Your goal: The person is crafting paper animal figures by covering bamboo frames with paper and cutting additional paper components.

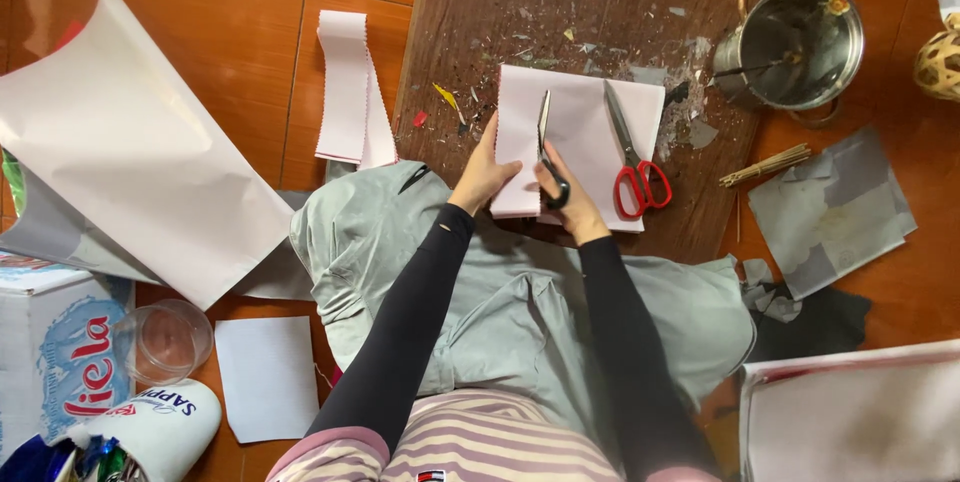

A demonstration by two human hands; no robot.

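Paper (585, 122) lies flat on the wooden board (480, 12), long axis left-right; left hand (483, 177) grips its left edge, right hand (560, 192) clasps black-handled scissors (546, 147) pointing away.

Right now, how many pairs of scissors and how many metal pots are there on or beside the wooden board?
Scissors: 2, black-handled in the right hand, red-handled lying on the paper
Metal pot: 1
Total: 3
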